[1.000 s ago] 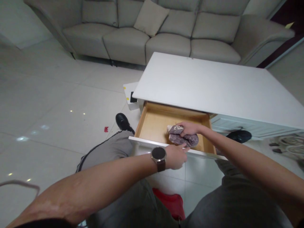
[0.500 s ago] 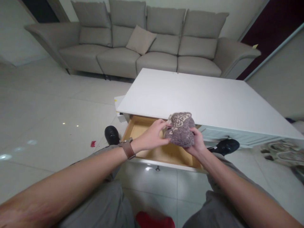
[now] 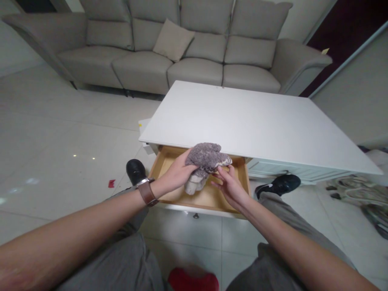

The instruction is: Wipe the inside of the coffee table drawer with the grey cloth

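Observation:
A fuzzy grey-purple cloth (image 3: 205,161) with a pale patterned edge hangs bunched above the open wooden drawer (image 3: 212,198) of a white low table (image 3: 248,121). My left hand (image 3: 176,176), with a brown-strapped watch on the wrist, is closed on the cloth's left side. My right hand (image 3: 228,186) pinches the cloth's right edge from below, its fingers partly curled. Both hands hover over the drawer, just in front of the table's edge.
A grey sofa (image 3: 169,60) with a cushion stands behind the table. My knees and black shoes (image 3: 135,169) flank the drawer on the tiled floor. Something red (image 3: 194,279) lies between my legs. A rug edge (image 3: 360,194) shows at right.
The cloth has been lifted out of the drawer. It was held up in both hands half a second ago; now it droops from the left hand while the right moves under its edge.

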`<state>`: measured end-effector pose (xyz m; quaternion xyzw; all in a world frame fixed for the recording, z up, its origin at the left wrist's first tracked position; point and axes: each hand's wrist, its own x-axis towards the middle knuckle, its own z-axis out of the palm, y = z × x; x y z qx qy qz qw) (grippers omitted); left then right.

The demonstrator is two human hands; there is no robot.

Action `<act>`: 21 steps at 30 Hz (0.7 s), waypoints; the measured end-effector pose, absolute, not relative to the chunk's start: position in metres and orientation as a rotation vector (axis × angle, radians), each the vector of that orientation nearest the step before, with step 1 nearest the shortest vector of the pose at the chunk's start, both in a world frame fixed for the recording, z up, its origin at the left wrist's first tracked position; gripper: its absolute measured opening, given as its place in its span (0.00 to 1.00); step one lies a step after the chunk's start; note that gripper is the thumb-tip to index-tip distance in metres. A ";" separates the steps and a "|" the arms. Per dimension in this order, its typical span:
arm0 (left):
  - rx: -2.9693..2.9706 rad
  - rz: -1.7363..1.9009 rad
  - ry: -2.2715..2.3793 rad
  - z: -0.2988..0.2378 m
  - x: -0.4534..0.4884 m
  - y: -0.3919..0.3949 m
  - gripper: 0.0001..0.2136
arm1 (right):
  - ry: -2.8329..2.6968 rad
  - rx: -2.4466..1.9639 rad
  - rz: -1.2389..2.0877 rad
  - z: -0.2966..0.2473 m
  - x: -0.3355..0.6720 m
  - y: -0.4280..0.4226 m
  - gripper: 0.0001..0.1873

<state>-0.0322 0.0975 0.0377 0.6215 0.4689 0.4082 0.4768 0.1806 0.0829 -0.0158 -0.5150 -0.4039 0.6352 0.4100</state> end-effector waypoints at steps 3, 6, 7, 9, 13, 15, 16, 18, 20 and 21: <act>1.318 0.968 1.251 0.037 -0.045 0.106 0.22 | -1.134 -1.414 1.238 -0.015 0.193 0.095 0.59; 1.253 0.797 1.208 0.035 -0.055 0.106 0.20 | -1.448 -1.275 1.120 -0.005 0.201 0.095 0.63; 1.263 0.723 1.163 0.035 -0.057 0.104 0.20 | -1.524 -1.211 1.166 -0.002 0.202 0.092 0.62; 1.296 0.596 1.084 0.036 -0.059 0.100 0.20 | -1.597 -1.094 1.365 0.003 0.198 0.083 0.59; 1.335 0.483 0.982 0.041 -0.058 0.093 0.20 | -1.585 -0.976 1.656 0.000 0.187 0.067 0.46; 1.357 0.472 0.961 0.043 -0.057 0.092 0.21 | -1.561 -1.017 1.665 -0.002 0.184 0.067 0.37; 1.375 0.474 0.961 0.044 -0.057 0.092 0.21 | -1.531 -1.052 1.674 -0.002 0.184 0.068 0.33; 1.416 0.482 0.973 0.045 -0.057 0.093 0.21 | -1.425 -1.120 1.694 0.000 0.184 0.070 0.30; 1.453 0.495 1.010 0.044 -0.058 0.096 0.23 | -1.309 -1.168 1.673 0.004 0.186 0.072 0.28; 1.475 0.523 1.051 0.043 -0.058 0.097 0.24 | -1.263 -1.189 1.637 0.006 0.186 0.073 0.26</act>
